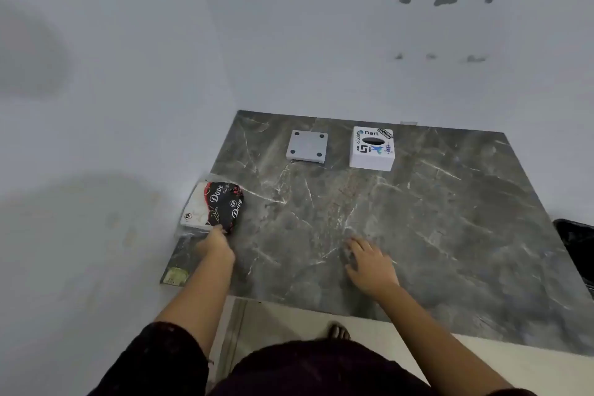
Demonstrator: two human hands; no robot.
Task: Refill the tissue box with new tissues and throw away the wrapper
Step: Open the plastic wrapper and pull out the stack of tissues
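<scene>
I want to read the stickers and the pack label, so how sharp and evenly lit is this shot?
Head view: soft overall, slightly blurred; light flat and dim, no glare on the table. Wide-angle bend skews the table edges. "Dart" on the tissue box and "Dove" on the pack are readable; smaller stickers are not. Left hand touches the pack; right hand rests flat.

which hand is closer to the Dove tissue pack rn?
Left. The left hand touches the near edge of the Dove tissue pack; the right hand lies flat on the table, well to its right.

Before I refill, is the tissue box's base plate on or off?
Off: the base plate lies separately beside the tissue box on the table.
</scene>
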